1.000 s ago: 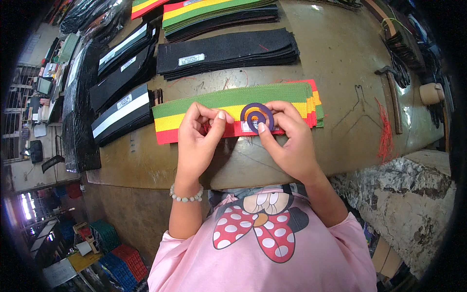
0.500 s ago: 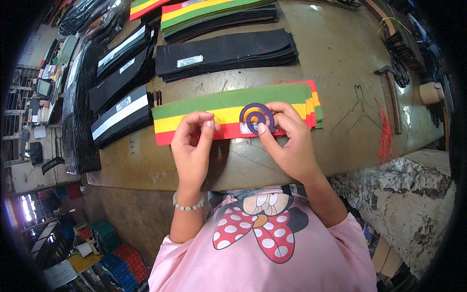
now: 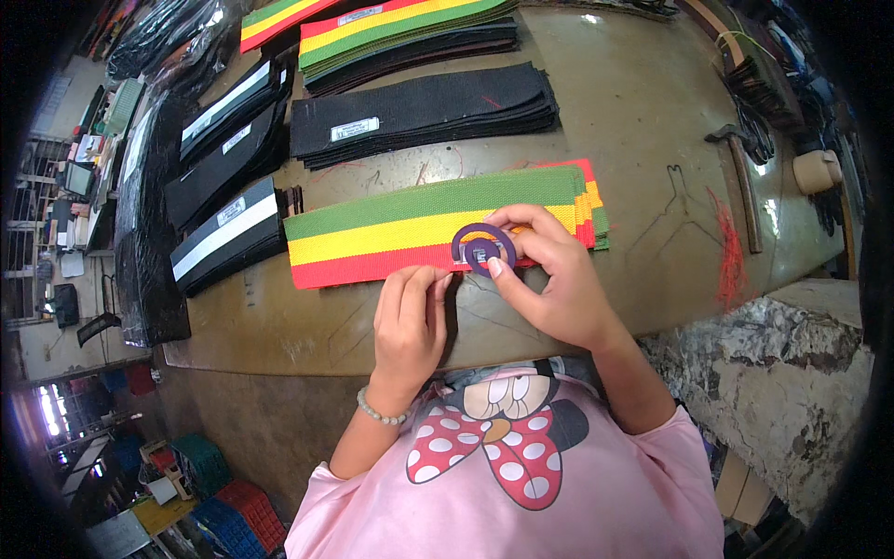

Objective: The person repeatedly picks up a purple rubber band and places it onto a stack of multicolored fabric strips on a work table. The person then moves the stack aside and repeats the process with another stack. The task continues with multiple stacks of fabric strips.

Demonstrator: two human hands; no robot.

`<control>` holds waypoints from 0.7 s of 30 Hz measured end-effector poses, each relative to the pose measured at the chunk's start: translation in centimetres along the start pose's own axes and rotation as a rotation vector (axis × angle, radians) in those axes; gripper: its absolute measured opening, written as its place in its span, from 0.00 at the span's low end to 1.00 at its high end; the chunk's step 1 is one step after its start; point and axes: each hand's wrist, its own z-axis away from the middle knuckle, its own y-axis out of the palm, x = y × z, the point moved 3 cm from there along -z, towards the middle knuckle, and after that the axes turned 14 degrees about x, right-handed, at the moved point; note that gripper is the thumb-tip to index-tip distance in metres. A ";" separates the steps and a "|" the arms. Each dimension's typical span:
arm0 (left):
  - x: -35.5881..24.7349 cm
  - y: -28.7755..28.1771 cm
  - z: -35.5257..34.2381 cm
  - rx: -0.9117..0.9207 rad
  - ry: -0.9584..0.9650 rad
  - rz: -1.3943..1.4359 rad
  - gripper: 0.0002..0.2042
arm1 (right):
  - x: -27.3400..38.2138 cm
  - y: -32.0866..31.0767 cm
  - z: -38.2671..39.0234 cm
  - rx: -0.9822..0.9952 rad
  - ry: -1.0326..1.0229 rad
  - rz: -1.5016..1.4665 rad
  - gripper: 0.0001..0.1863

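A stack of green, yellow and red webbing strips (image 3: 372, 228) lies crosswise before me on the worktable. My right hand (image 3: 549, 279) grips a purple spiral piece (image 3: 468, 232) between thumb and fingers, over the strips and a small white label near their lower edge. My left hand (image 3: 410, 321) is closed, fingertips pinched at the red lower edge of the stack, just left of the spiral; what they hold, if anything, I cannot make out.
Black webbing stacks (image 3: 424, 102), some white-striped (image 3: 223, 233), and more striped stacks (image 3: 391, 33) line the back and left. A wrapped black bundle (image 3: 149, 233) runs along the left. A hammer (image 3: 740, 168), red threads (image 3: 731, 261) and a brown roll (image 3: 818, 175) lie right.
My left hand has dropped from the face of the strips to their lower edge and shifted right, fingers now pressed together. The purple piece in my right hand sits slightly lower.
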 end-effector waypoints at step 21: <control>-1.5 0.2 -0.1 0.204 -0.073 0.146 0.05 | -0.3 -1.0 0.1 -0.075 0.029 -0.346 0.09</control>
